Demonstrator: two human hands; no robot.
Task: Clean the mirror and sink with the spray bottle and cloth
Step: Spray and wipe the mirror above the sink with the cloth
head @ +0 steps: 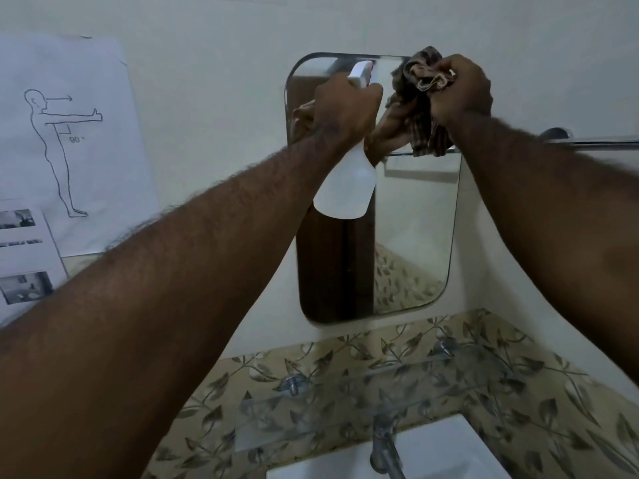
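Note:
A rounded rectangular mirror (415, 236) hangs on the white wall above a white sink (449, 454). My left hand (342, 105) grips the neck of a white spray bottle (349, 188), raised in front of the mirror's upper left with the nozzle toward the glass. My right hand (460, 91) is closed on a bunched brown checked cloth (420, 81) at the mirror's top right corner; part of the cloth hangs down below my hand. The mirror reflects both hands and the cloth.
A metal tap (383, 444) stands at the sink's back edge. A glass shelf (363, 385) on metal brackets runs below the mirror, over leaf-patterned tiles (518, 392). Paper sheets with a figure drawing (62, 143) are stuck to the wall at left. A metal rail (587, 141) sits at right.

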